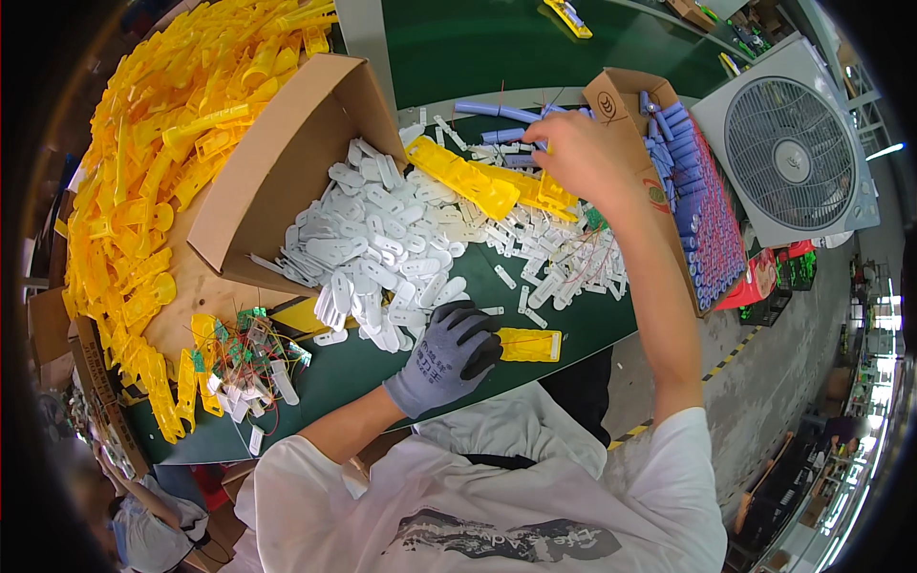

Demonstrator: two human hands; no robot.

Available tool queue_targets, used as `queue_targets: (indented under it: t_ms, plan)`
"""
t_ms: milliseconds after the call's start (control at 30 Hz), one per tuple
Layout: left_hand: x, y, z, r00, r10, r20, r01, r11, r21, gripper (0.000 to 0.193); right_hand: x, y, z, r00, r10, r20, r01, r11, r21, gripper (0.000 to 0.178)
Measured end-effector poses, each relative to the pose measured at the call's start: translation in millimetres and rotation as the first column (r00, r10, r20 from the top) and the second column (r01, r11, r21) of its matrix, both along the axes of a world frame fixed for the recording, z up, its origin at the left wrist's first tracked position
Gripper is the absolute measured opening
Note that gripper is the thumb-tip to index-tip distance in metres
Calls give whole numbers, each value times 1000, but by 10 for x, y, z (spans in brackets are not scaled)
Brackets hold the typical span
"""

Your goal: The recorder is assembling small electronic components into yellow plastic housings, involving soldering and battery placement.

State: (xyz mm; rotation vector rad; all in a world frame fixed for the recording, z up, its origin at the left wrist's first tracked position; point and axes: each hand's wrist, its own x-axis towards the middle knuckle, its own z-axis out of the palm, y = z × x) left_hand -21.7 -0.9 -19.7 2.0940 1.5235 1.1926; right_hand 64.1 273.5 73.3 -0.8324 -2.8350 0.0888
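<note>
We see the left hand, in a grey glove with black fingertips, near the front edge of the green bench, its fingers curled and closed on the left end of a yellow casing that lies along that edge. The bare right hand reaches across toward the far edge, its fingers bent down among blue cylinders; we cannot tell whether the fingertips pinch one or only hover beside it. Between the two hands, toward the middle of the bench, we find more yellow shells lying over a spread of small white parts, with thin red wires running through its right side. Left of these, white oval pieces spill out of a tipped cardboard box toward the front edge. At the right end of the bench, we see an open carton packed with more blue cylinders, and a grey box fan stands beyond it. Near the front left corner sits a tangle of wired circuit boards, and along the left side rises a large heap of yellow plastic parts.
</note>
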Motion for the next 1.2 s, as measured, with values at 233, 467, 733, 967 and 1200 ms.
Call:
queue_targets:
  t_ms: [233, 467, 733, 967, 1200]
  plan:
    - [8, -34, -29, 999, 34, 32, -35, 999, 9, 28, -185, 97, -236, 966, 181, 184, -176, 983, -43, 29]
    - [3, -81, -28, 998, 30, 46, -30, 1000, 9, 31, 176, -164, -215, 893, -66, -445, -142, 898, -417, 23]
    - [-34, 5, -16, 999, 25, 38, -25, 1000, -3, 28, 938, -1218, -436, 651, -334, -682, -572, 374, -730, 18]
    - [-29, -2, -24, 1000, 25, 9, -24, 999, -46, 30, 1190, -1556, -632, 813, 52, -579, -405, 767, -498, 24]
    - [3, -34, -40, 1000, 17, 18, -17, 999, -31, 28, 1219, -1774, -659, 882, 27, -471, -245, 879, -408, 32]
